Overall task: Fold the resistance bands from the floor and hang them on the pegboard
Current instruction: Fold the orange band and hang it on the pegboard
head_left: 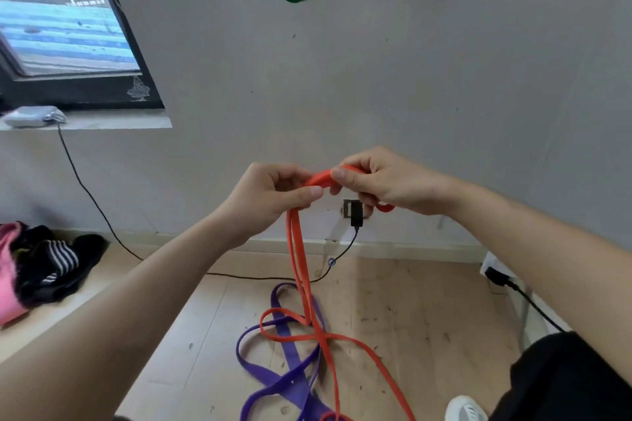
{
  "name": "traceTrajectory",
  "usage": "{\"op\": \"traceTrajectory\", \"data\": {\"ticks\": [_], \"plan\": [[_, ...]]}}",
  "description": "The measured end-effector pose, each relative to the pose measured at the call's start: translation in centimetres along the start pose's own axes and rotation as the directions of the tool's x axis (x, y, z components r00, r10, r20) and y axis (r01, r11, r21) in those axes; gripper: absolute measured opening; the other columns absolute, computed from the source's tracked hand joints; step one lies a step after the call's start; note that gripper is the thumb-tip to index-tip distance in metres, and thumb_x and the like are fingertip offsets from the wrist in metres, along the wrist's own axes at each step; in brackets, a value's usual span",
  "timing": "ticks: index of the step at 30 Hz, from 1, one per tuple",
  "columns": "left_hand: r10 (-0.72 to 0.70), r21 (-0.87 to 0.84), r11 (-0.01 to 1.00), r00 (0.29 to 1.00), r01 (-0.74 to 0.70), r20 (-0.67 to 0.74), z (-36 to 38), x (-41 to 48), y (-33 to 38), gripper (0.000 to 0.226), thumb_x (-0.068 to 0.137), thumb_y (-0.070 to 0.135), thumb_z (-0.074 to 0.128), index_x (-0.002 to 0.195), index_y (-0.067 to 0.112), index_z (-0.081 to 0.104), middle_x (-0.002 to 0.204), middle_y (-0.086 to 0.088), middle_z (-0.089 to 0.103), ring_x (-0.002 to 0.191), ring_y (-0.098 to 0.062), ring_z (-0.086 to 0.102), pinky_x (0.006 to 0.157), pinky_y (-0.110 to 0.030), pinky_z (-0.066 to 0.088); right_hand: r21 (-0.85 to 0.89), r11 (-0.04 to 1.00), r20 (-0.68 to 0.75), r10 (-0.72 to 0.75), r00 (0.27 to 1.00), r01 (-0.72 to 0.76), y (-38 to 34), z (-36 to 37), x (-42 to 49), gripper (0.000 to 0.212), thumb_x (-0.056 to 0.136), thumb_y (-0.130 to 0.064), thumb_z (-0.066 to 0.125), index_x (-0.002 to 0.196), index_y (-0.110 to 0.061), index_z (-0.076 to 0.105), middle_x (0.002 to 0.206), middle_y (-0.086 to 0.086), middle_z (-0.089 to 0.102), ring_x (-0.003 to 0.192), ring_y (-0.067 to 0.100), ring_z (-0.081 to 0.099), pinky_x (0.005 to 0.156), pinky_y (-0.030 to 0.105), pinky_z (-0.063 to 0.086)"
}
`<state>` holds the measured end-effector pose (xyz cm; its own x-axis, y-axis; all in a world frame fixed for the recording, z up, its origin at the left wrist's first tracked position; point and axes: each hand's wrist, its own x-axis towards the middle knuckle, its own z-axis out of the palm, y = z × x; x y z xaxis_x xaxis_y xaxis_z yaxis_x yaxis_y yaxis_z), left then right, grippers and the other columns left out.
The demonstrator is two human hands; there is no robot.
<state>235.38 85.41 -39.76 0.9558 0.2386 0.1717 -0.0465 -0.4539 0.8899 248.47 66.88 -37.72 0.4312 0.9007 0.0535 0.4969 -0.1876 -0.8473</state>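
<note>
Window [61,10], grey device [32,116] on sill [119,122], clothes pile [44,267], black wall charger [356,214]

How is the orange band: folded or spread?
Mostly spread: left hand and right hand pinch the orange band at its top; the rest loops over the floor.

The pale wooden floor [393,301] has small dark bits of dirt on it. A wide purple rubber band [290,383] lies in loose loops in the middle. The low part of a thin orange rubber band [342,340] lies across it. A thin black cable [239,276] runs near the wall. A heap of pink and black clothes [44,270] sits at the left.
</note>
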Motion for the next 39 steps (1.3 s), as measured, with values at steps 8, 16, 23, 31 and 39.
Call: {"op": "traceTrajectory", "data": {"ticks": [8, 16, 23, 31, 39], "plan": [[-0.012, -0.107, 0.994, 0.994, 0.023, 0.11, 2.0, 0.4, -1.4, 0.017, 0.098, 0.018, 0.063, 0.111, 0.008, 0.068, 0.093, -0.01, 0.077, 0.092, -0.023, 0.075, 0.082, -0.027, 0.057, -0.155, 0.973, -0.256, -0.208, 0.944, 0.172, -0.1, -0.9, 0.8, 0.031, 0.096, -0.04, 0.057, 0.087, -0.014, 0.071, 0.065, 0.012, 0.059, 0.051, 0.011, 0.048, 0.05, 0.035, 0.046], [-0.008, -0.16, 0.987, 0.999, 0.016, 0.049, 3.5, 1.0, -0.6, 0.019, 0.099, 0.02, 0.061, 0.117, 0.018, 0.068, 0.099, -0.002, 0.077, 0.1, -0.014, 0.073, 0.09, -0.026, 0.057, -0.267, 0.933, -0.401, -0.334, 0.853, 0.24, -0.5, -3.2, -0.3, 0.032, 0.096, -0.038, 0.056, 0.092, -0.01, 0.071, 0.054, -0.02, 0.049, 0.052, 0.003, 0.045, 0.052, 0.014, 0.035], [0.128, -0.002, 0.992, 0.987, -0.129, -0.093, 5.0, 1.5, -0.2, 0.017, 0.097, 0.003, 0.062, 0.108, 0.015, 0.067, 0.094, -0.002, 0.075, 0.088, -0.015, 0.074, 0.083, -0.031, 0.061, -0.175, 0.949, -0.506, -0.316, 0.803, 0.263, -1.1, -3.4, -0.9, 0.023, 0.099, -0.03, 0.057, 0.089, -0.013, 0.07, 0.055, -0.015, 0.048, 0.052, 0.004, 0.043, 0.054, 0.019, 0.036], [0.203, 0.23, 0.962, 0.952, -0.15, -0.229, 3.3, 2.2, 0.6, 0.022, 0.093, 0.005, 0.061, 0.104, 0.02, 0.073, 0.075, 0.0, 0.076, 0.069, -0.016, 0.073, 0.074, -0.043, 0.063, -0.016, 0.975, -0.582, -0.19, 0.791, 0.223, 0.8, -4.3, -0.6, 0.027, 0.1, -0.027, 0.057, 0.094, -0.004, 0.07, 0.064, 0.003, 0.051, 0.052, 0.016, 0.041, 0.048, 0.022, 0.035], [-0.026, -0.149, 0.989, 0.978, -0.005, -0.208, 1.0, 1.7, 2.0, 0.005, 0.09, 0.008, 0.074, 0.093, 0.008, 0.078, 0.07, -0.006, 0.071, 0.068, -0.02, 0.069, 0.08, -0.034, 0.062, -0.039, 0.999, -0.453, -0.038, 0.891, 0.022, 4.0, -5.0, -0.2, 0.023, 0.1, -0.028, 0.057, 0.086, -0.014, 0.069, 0.064, 0.001, 0.042, 0.055, 0.013, 0.041, 0.051, 0.02, 0.039]]}}
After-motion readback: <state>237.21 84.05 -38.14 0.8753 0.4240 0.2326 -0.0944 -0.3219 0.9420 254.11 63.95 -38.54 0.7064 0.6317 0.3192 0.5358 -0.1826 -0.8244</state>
